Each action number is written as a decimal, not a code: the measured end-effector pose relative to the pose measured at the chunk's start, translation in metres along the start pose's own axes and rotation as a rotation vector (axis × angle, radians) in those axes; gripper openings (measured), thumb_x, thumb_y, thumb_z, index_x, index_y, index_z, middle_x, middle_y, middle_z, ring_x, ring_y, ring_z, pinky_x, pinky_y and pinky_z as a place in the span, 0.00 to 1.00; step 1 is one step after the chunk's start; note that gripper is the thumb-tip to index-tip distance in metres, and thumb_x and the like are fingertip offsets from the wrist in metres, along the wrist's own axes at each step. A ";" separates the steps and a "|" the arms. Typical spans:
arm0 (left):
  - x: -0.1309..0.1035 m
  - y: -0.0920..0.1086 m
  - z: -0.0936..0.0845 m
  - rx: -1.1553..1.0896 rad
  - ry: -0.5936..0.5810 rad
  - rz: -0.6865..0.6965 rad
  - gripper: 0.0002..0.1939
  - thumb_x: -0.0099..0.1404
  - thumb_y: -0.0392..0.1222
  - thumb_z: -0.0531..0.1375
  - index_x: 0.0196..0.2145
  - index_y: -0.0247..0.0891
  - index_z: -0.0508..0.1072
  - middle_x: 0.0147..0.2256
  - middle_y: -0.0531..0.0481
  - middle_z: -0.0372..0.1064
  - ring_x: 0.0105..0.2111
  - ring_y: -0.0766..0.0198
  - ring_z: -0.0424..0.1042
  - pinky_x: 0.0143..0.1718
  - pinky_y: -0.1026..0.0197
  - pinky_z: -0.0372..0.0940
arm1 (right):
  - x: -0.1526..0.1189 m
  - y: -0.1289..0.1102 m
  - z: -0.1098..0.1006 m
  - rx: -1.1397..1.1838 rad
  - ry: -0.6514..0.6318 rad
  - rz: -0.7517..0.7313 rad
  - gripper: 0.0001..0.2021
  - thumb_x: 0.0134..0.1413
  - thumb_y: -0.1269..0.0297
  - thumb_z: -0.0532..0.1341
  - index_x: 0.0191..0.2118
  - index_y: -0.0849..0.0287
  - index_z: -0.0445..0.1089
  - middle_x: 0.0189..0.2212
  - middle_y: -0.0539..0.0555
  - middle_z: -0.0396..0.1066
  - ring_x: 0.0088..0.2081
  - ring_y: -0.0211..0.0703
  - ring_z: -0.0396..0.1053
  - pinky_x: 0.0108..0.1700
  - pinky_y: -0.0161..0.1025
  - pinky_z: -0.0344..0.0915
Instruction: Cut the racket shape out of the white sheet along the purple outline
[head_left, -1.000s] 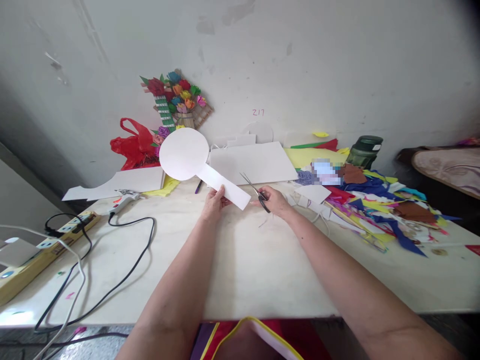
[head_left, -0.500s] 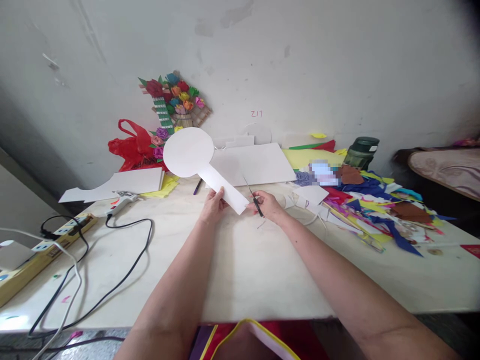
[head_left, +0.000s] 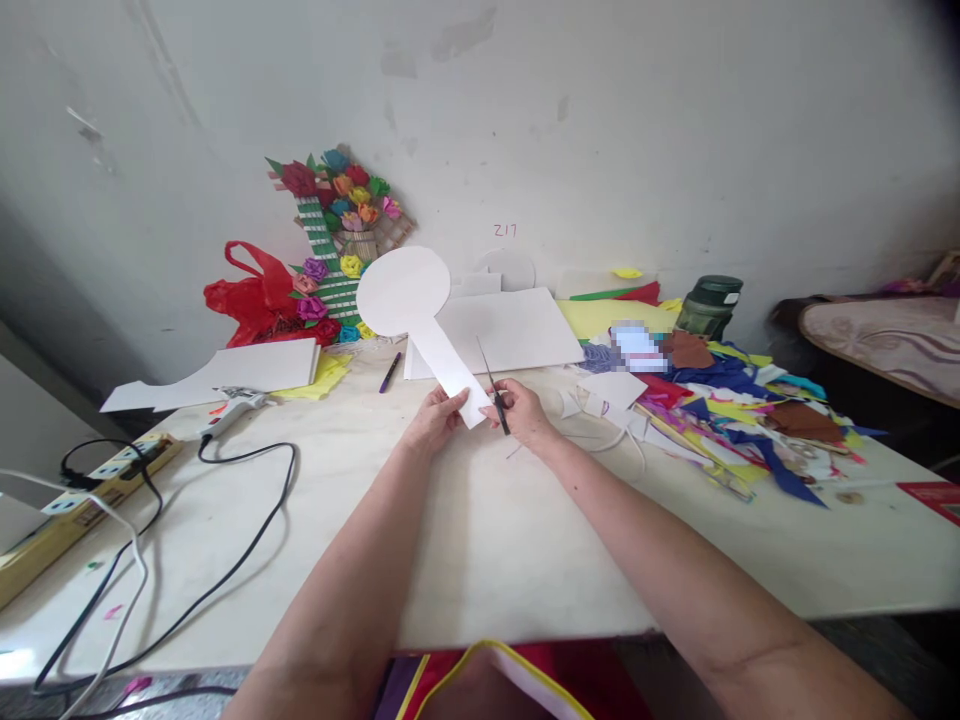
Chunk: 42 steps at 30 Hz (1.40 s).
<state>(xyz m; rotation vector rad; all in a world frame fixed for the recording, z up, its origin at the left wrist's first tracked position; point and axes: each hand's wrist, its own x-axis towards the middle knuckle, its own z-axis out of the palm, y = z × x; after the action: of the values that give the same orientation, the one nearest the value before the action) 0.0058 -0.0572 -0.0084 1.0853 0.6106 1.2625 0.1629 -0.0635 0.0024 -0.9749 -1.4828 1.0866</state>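
A white paper cutout (head_left: 405, 290), a round disc with a long straight handle, is held up over the table. My left hand (head_left: 439, 420) pinches it near the lower end of that handle, thumb on top. In my right hand (head_left: 521, 408) is a pair of scissors (head_left: 495, 395) with dark handles, the blades pointing up and away from me. The fingertips of my right hand are close to the right edge of the handle's end; whether they touch it I cannot tell. Behind the cutout lies a white board (head_left: 517, 325).
A glue gun (head_left: 232, 410) with a black cord and a power strip (head_left: 112, 475) are at left, beside a purple marker (head_left: 390, 372). At right lie colourful scraps (head_left: 780, 420), a phone (head_left: 637, 347) and a green bottle (head_left: 709, 308). Paper flowers (head_left: 352, 190) lean against the wall.
The cutout has moved right and turned more upright. My left hand has shifted down toward the handle's end, closer to my right hand, which still holds the scissors.
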 end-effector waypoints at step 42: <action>0.004 0.000 -0.012 -0.054 0.169 0.094 0.20 0.51 0.40 0.64 0.42 0.35 0.66 0.38 0.42 0.71 0.38 0.56 0.71 0.38 0.55 0.67 | 0.008 0.028 -0.011 -0.451 0.021 -0.079 0.12 0.40 0.59 0.61 0.34 0.56 0.69 0.22 0.47 0.69 0.23 0.35 0.64 0.24 0.31 0.58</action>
<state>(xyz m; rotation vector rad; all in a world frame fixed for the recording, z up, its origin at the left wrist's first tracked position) -0.0035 -0.0502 -0.0124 0.9784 0.6552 1.4550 0.1735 -0.0469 -0.0218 -1.2180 -1.7743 0.6925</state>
